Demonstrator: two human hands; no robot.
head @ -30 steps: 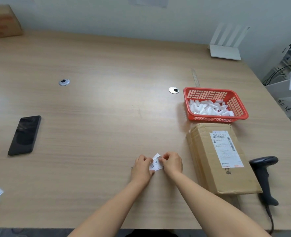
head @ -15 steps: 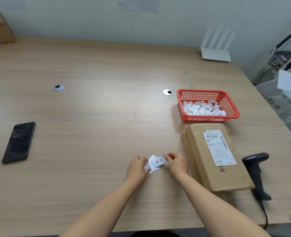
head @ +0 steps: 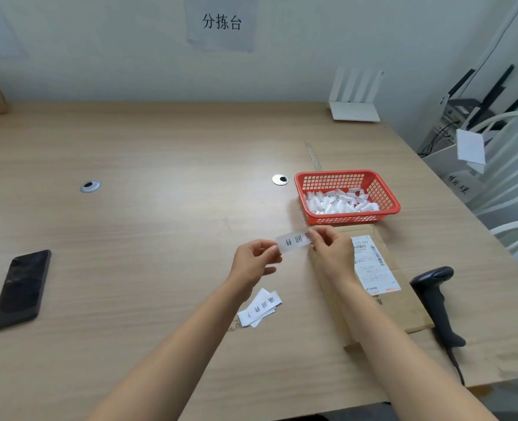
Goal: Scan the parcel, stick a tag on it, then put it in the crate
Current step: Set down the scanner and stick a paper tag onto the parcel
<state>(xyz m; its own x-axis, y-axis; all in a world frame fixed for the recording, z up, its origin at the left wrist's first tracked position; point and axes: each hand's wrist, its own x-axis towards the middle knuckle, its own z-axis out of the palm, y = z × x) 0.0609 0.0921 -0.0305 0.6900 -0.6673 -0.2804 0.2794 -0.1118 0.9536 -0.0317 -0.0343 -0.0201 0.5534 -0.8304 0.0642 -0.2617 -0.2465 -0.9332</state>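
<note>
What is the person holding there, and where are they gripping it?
A small white tag, stretched between both hands: the left hand pinches its left end, the right hand its right end, above the table beside the parcel.

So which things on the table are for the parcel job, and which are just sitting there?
For the job: the tag held between left hand and right hand, parcel, scanner, spare tags.

Just sitting there: phone, red basket, router.
</note>
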